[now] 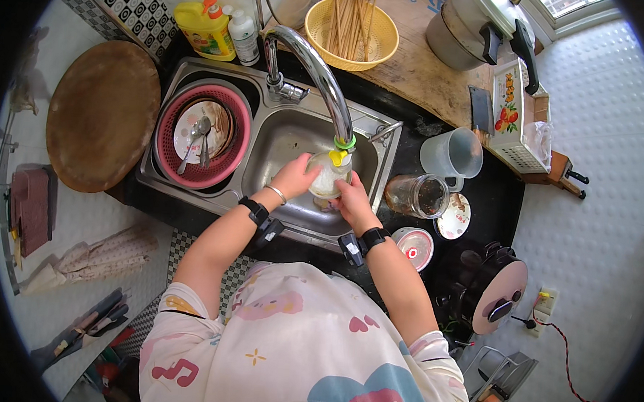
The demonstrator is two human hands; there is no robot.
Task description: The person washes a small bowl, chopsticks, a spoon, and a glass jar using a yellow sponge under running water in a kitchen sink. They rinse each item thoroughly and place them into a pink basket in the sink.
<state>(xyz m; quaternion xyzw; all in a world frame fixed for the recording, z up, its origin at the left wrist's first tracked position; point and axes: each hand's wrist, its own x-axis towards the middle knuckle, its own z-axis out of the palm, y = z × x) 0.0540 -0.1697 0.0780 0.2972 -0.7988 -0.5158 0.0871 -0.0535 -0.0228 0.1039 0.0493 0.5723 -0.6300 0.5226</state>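
Both my hands hold one small pale bowl (327, 184) under the yellow and green spout of the chrome faucet (313, 58), above the stainless steel sink (281, 139). My left hand (296, 176) grips its left rim, and my right hand (353, 201) grips the right side. The inside of the bowl looks whitish, with water or foam in it. Something small and partly hidden lies on the sink floor below the bowl. In the left basin stands a pink colander (164, 138) with stacked plates and metal spoons (194, 139).
Right of the sink stand a plastic pitcher (444, 153), a glass jar (418, 196), a small plate (454, 216), a lidded container (413, 248) and an electric cooker (492, 292). Behind are a cleaver (481, 108) and a yellow basket of chopsticks (315, 26). A round board (102, 116) leans at left.
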